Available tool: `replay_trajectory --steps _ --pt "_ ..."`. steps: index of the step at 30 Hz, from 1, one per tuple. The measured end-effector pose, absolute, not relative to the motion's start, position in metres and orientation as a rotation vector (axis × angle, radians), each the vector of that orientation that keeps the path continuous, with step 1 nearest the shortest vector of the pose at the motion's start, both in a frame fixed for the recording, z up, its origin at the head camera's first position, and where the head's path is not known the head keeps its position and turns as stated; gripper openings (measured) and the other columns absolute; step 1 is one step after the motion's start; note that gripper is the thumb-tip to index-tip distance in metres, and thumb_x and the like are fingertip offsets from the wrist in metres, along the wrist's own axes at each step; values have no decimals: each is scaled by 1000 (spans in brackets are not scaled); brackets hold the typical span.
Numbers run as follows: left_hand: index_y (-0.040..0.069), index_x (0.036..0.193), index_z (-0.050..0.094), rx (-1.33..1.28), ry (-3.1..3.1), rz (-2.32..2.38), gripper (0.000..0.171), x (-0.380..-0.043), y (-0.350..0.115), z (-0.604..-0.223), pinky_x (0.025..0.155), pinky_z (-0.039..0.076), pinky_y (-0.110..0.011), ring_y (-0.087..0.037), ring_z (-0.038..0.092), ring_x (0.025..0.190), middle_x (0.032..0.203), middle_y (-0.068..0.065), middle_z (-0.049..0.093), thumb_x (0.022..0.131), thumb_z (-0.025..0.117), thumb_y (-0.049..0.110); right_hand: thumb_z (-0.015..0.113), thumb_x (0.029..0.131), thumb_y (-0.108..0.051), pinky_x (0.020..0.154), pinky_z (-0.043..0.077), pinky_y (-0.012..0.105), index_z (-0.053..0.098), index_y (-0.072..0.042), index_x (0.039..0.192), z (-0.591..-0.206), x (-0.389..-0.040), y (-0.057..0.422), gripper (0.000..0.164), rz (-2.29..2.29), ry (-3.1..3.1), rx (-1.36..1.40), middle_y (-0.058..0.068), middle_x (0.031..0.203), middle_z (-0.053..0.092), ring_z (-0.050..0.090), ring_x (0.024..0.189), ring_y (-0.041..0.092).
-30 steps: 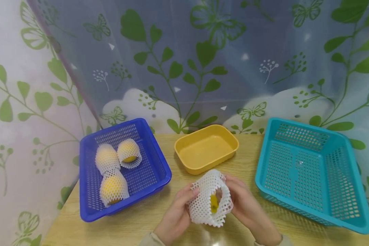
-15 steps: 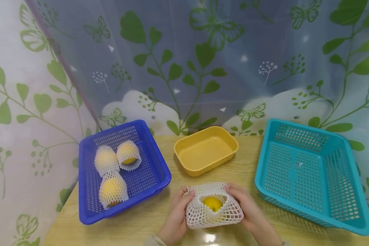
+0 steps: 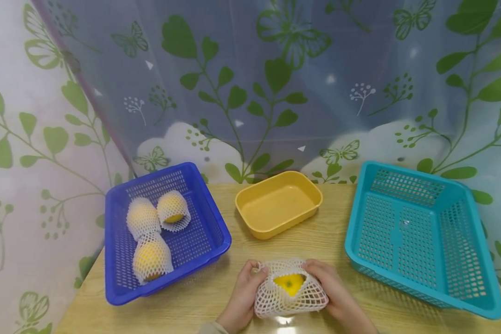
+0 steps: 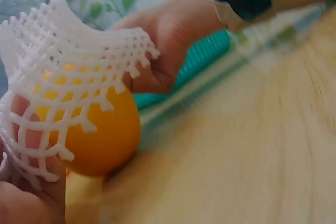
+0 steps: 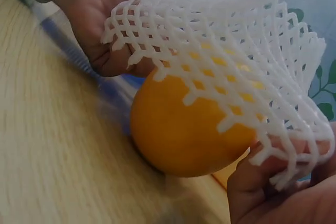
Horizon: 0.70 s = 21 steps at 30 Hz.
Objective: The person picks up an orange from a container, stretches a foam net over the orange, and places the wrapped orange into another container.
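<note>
A white foam fruit net [image 3: 281, 266] is stretched wide between my two hands near the table's front. My left hand [image 3: 243, 294] pinches its left side, and my right hand [image 3: 331, 287] pinches the right side. Inside is a smooth, round yellow-orange fruit [image 3: 292, 284], seen through the net's upper opening. Both wrist views show the bare lower part of the fruit [image 5: 184, 124] bulging out below the net's ragged edge, close over the table. In the left wrist view, fingers [image 4: 31, 129] show through the mesh.
At the left stands a blue basket [image 3: 200, 273] holding three net-wrapped yellow fruits [image 3: 152, 257]. A shallow yellow tray [image 3: 279, 204] sits behind my hands. To the right is a teal basket [image 3: 401, 287]. A patterned curtain [image 3: 234, 93] hangs along the table's back edge [image 3: 338, 185].
The net has turned from tilted sideways to level and been pulled wide. Both hands have come lower and nearer the front, with more of the fruit showing through the opening.
</note>
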<state>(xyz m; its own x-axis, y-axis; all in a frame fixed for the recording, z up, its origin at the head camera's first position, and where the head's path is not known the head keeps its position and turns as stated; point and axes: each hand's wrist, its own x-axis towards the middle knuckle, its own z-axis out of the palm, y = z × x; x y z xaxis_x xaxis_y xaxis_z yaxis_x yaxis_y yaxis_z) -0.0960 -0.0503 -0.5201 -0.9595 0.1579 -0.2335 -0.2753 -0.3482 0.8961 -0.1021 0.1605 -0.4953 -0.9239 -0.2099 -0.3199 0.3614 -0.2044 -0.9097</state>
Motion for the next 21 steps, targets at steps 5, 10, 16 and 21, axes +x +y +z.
replay_trajectory --steps 5,10,16,21 --pt "6 106 42 -57 1890 2228 18 -98 -52 -529 55 41 -19 -6 48 58 67 2 48 101 56 17 59 94 -14 72 51 23 63 -1 96 -505 -104 151 14 -2109 1926 324 3 88 63 58 80 12" --pt "6 110 41 10 2096 2109 20 -99 -52 -533 52 35 -18 -6 40 55 66 4 42 101 56 17 56 97 -12 70 49 24 62 2 93 -511 -103 144 15 -2064 2043 364 5 84 62 57 79 15" --pt "6 109 41 26 2215 2087 17 -98 -50 -533 51 35 -16 -4 39 52 67 4 42 101 55 10 53 99 -10 66 46 24 62 2 95 -513 -103 140 16 -1971 2213 331 3 79 59 55 75 15" --pt "6 106 43 113 2405 2053 15 -97 -49 -535 55 40 -18 -5 45 60 79 0 47 99 56 4 55 100 -11 63 44 23 63 2 98 -511 -101 138 16 -1893 2335 321 2 73 55 52 70 13"
